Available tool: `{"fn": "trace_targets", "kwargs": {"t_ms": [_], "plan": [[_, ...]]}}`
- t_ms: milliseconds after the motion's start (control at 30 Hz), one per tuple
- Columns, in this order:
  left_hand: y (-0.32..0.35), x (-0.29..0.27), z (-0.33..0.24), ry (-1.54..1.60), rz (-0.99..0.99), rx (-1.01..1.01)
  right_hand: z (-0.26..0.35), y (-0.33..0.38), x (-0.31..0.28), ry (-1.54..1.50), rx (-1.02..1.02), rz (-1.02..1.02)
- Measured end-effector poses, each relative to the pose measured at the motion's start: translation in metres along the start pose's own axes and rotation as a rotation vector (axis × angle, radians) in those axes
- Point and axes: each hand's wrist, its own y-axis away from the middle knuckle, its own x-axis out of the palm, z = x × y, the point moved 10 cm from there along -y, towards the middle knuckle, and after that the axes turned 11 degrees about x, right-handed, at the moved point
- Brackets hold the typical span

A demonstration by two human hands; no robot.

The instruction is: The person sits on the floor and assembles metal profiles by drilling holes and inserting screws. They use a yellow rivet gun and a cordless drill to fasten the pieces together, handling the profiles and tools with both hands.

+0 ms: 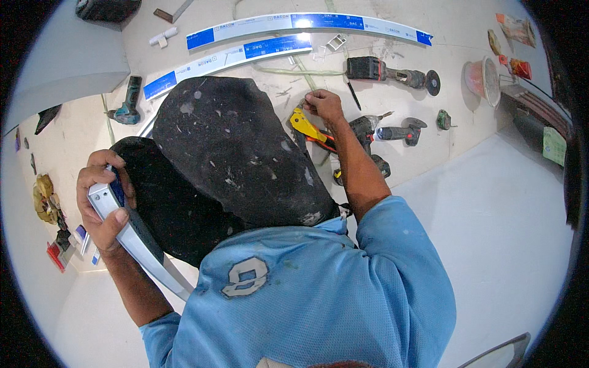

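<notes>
The person sits or squats on a pale floor (pixel 503 221), knees in black trousers (pixel 233 153) filling the middle of the view.

The left hand (pixel 103 205) is wrapped around the end of a white metal profile (pixel 138 242) with blue film; fingers curl over its top and the thumb presses on its face. The profile runs down and to the right from the hand, past the left knee, toward the blue shirt (pixel 319 294).

The right hand (pixel 324 105) is stretched forward beyond the right knee, its fingers pressed together on something small that cannot be made out. Just below it lies a yellow-handled hand tool (pixel 310 129), touching or nearly touching the hand.

Near that hand on the floor lie a black drill (pixel 368 132), a second power tool (pixel 399 132) and, farther off, an angle grinder (pixel 392 75). A black pen (pixel 354 95) lies between hand and grinder. Two long profiles with blue film (pixel 245 50) lie across the top, and a teal drill (pixel 129 101) lies at the left.

At the upper right stands a clear plastic tub (pixel 485 80) with a reddish tint; its contents cannot be told. Beside it are coloured packets (pixel 518 46). At the left edge lie small bits, some yellowish, some red (pixel 52 227).
</notes>
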Motion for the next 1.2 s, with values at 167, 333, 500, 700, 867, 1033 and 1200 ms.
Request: {"fn": "trace_targets", "kwargs": {"t_ms": [167, 333, 500, 700, 867, 1033, 1200], "plan": [[-0.003, 0.001, 0.002, 0.017, 0.022, 0.004, -0.002, -0.005, 0.001, -0.010, 0.006, 0.017], [-0.002, -0.001, 0.004, 0.015, 0.011, -0.008, -0.013, -0.007, 0.002, -0.076, 0.108, 0.019], [-0.004, 0.003, 0.002, 0.021, -0.009, -0.014, -0.013, -0.007, 0.003, -0.084, 0.122, 0.021], [-0.003, -0.001, 0.003, -0.015, 0.014, -0.001, 0.015, -0.014, 0.001, 0.072, -0.037, 0.005], [-0.005, 0.003, 0.003, 0.018, 0.001, -0.003, 0.068, -0.020, 0.012, 0.802, -0.417, -0.218], [-0.002, 0.001, 0.005, 0.014, -0.002, -0.022, 0.088, -0.023, 0.036, 1.007, -0.396, -0.328], [-0.008, 0.009, -0.001, 0.029, -0.016, -0.039, 0.103, -0.017, 0.071, 1.174, -0.761, -0.233]]}}
